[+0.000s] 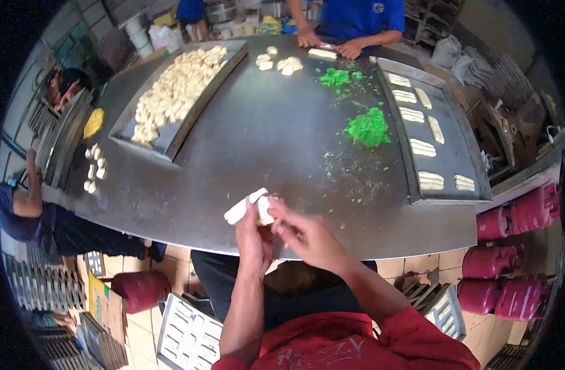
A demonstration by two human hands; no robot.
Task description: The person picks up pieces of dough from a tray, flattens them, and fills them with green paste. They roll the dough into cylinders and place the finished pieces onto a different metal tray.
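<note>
The left hand (255,237) and right hand (304,237) pinch a white dough piece (248,208) at the table's (264,142) six o'clock edge; I would press gently, keeping the strip even.

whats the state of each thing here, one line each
flat white dough strip: held above the table edge by both hands, folded
left hand: gripping the strip from below
right hand: pinching the strip's right end
long metal tray on the left: heaped with pale dough pieces
long metal tray on the right: part filled with shaped strips, spaced apart
bright green crumb pile: loose, scattered on the round metal table
</note>
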